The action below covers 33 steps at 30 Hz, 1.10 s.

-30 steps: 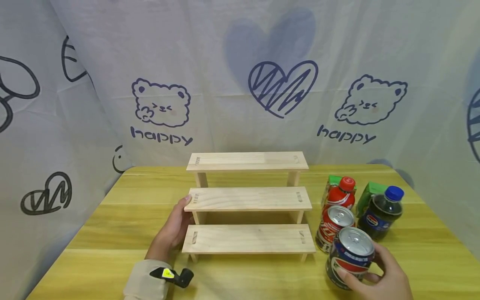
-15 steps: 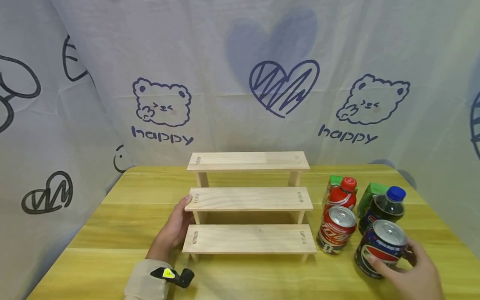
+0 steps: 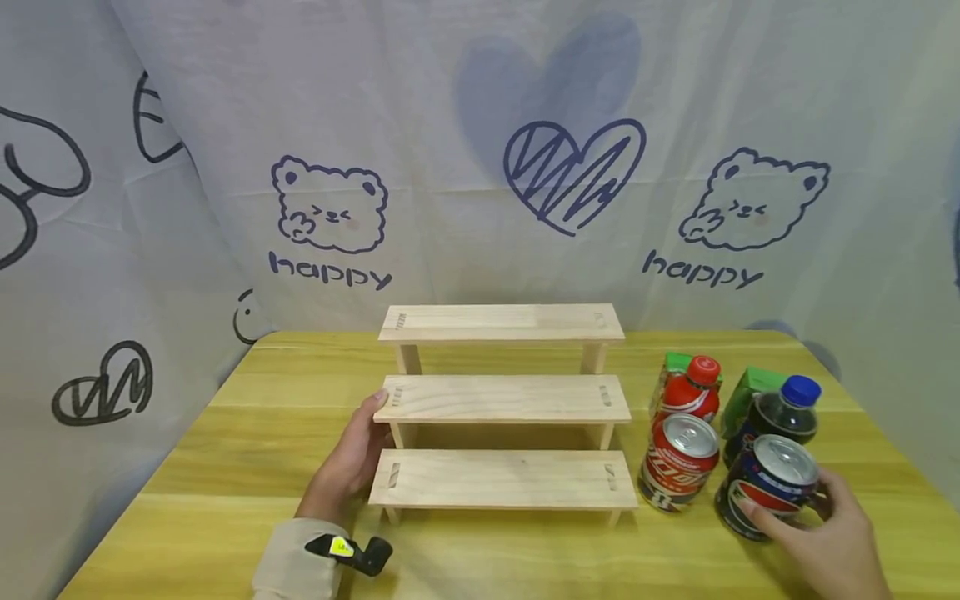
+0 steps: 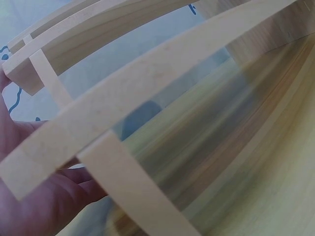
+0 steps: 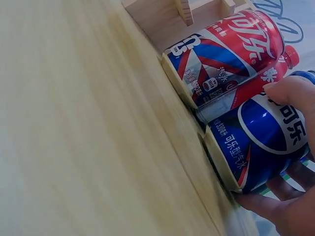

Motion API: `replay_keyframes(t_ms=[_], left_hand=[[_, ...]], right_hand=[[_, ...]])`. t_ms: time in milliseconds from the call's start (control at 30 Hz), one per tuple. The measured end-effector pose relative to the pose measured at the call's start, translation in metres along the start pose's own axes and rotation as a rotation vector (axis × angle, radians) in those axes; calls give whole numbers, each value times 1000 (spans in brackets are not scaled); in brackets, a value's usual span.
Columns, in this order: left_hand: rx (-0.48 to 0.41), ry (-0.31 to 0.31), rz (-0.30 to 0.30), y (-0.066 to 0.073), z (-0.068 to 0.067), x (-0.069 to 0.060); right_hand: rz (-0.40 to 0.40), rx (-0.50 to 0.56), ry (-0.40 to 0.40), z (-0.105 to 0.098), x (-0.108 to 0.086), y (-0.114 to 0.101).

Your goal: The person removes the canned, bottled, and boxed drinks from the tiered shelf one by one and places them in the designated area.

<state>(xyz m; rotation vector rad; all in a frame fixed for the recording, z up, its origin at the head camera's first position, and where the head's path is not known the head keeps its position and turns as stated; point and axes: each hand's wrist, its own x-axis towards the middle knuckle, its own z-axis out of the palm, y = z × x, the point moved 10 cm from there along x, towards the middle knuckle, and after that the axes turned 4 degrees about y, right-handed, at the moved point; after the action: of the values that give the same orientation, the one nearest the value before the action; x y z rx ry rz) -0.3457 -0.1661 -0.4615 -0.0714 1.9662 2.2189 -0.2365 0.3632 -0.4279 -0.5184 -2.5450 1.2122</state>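
My right hand [image 3: 832, 529] grips a dark blue Pepsi can [image 3: 784, 462] from its right side, thumb across the front. In the right wrist view this can [image 5: 266, 132] is upright, its base at or very near the table, beside a red Coca-Cola can [image 5: 231, 54]. That red can [image 3: 678, 467] stands just left of it in the head view. My left hand [image 3: 348, 462] holds the left end of the middle board of a three-step wooden display rack [image 3: 502, 398]. In the left wrist view, my left hand [image 4: 44, 201] is partly hidden by the boards.
Behind the cans stand a red-capped bottle [image 3: 690, 398] and a dark cola bottle with a blue cap [image 3: 783, 417]. Two green cartons, left [image 3: 677, 362] and right [image 3: 763, 381], are partly hidden behind them. A printed white curtain [image 3: 450, 208] hangs behind the wooden table [image 3: 225, 467].
My right hand has carried the Pepsi can rightward and slightly back, from in front of the red can to beside it, before the blue-capped bottle. My left hand keeps its hold on the rack.
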Motion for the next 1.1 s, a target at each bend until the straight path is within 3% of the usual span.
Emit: replay_keyframes(t_ms=[133, 333, 600, 767, 1100], left_hand=[[-7, -12, -11, -7, -1, 6], [34, -6, 21, 5, 5, -1], [11, 13, -29, 4, 4, -4], [20, 15, -9, 6, 0, -4], [29, -14, 40, 8, -1, 0]], right_hand=[[-12, 7, 11, 0, 0, 5], [0, 27, -29, 8, 5, 11], [15, 35, -101, 23, 11, 19], [33, 58, -142, 31, 10, 20], [24, 80, -142, 27, 11, 14]])
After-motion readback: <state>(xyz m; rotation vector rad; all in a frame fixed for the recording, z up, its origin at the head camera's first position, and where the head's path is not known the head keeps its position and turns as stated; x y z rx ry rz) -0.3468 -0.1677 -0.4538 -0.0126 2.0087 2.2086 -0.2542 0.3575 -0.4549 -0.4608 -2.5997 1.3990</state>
